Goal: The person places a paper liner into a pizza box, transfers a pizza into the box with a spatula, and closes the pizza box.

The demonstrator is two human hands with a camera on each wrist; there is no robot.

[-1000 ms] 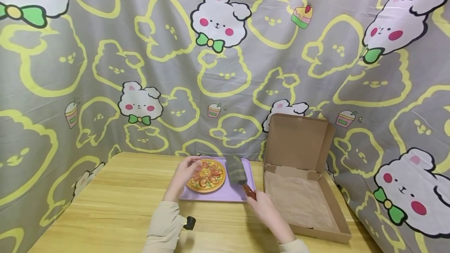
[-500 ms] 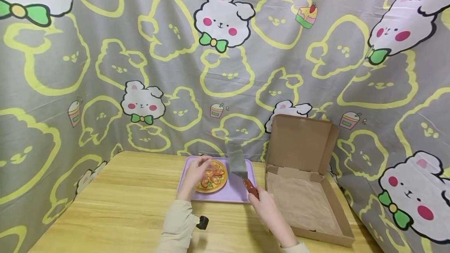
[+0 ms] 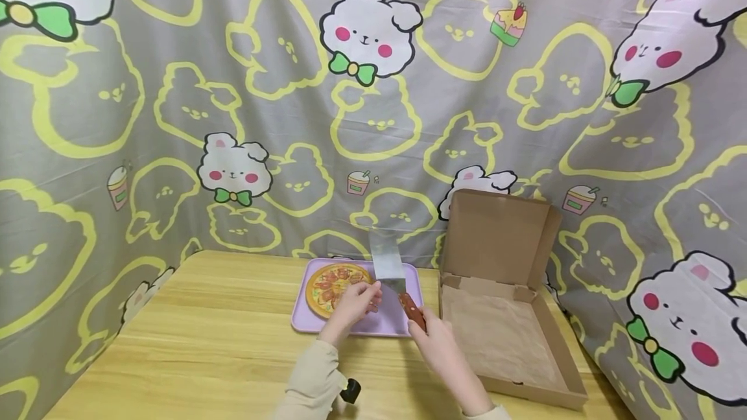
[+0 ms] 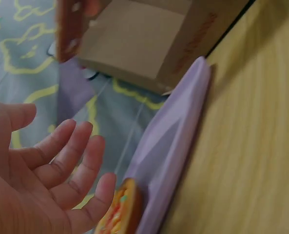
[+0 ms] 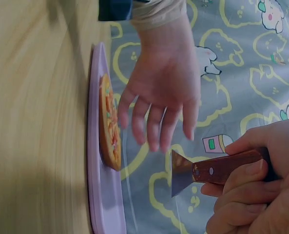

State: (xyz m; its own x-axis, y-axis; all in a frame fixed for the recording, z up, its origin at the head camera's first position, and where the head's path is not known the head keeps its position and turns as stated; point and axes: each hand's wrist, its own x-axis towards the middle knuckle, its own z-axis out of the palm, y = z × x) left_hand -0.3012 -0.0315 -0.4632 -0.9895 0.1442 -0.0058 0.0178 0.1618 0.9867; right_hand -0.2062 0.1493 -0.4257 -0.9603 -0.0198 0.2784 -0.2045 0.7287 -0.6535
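Observation:
A pizza [image 3: 327, 287] lies on the left part of a purple tray [image 3: 303, 319]. My right hand [image 3: 434, 342] grips the brown wooden handle of a metal spatula [image 3: 388, 264], its blade raised over the tray's right side and pointing away. In the right wrist view, fingers curl round the spatula handle [image 5: 227, 165]. My left hand [image 3: 353, 306] hovers above the tray, near the pizza's right edge and short of the blade. The left wrist view shows that hand [image 4: 51, 175] holding nothing, its fingers loosely spread and slightly bent.
An open cardboard pizza box [image 3: 496, 336], lined with brown paper, stands right of the tray with its lid [image 3: 496, 235] upright. The wooden table [image 3: 222, 316] extends left and toward the front. A patterned cloth [image 3: 280, 115] hangs right behind the table.
My left hand has moved right, from over the pizza's left side to beyond its middle, uncovering more of it. The spatula blade has risen off the tray and tilted up, still in my right hand.

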